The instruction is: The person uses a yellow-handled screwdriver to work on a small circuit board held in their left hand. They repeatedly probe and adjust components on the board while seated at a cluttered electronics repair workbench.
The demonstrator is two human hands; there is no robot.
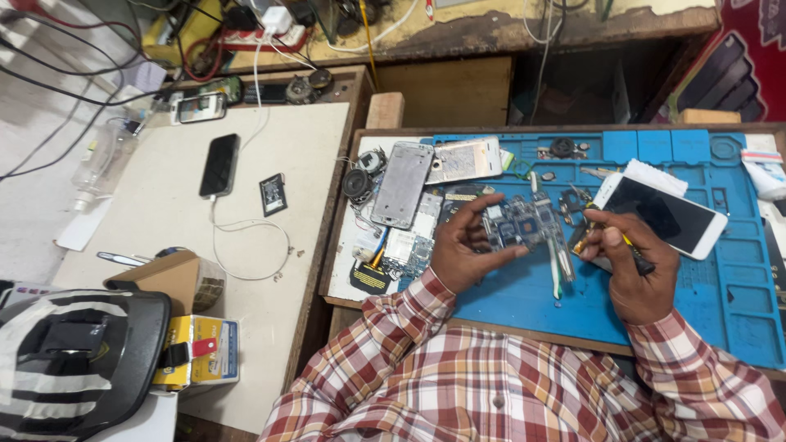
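Plaid sleeves (458,385) nearest; left hand (467,245) pinches a circuit board (524,223), long axis three-to-nine o'clock; right hand (630,266) grips a screwdriver (630,245).

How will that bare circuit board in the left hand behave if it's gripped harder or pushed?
The circuit board looks thin and flat, so probably light and stiff, yet fragile if flexed. The left hand pinches it by the edges; its small exposed parts likely bruise under pressure.

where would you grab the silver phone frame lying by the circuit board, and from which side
Take the silver phone frame by its two long edges, near the middle, coming from above. It lies flat, slightly tilted, on the blue mat, long and thin. Small parts crowd its left side and the left hand with the circuit board sits just below, so a top pinch is probably cleanest.
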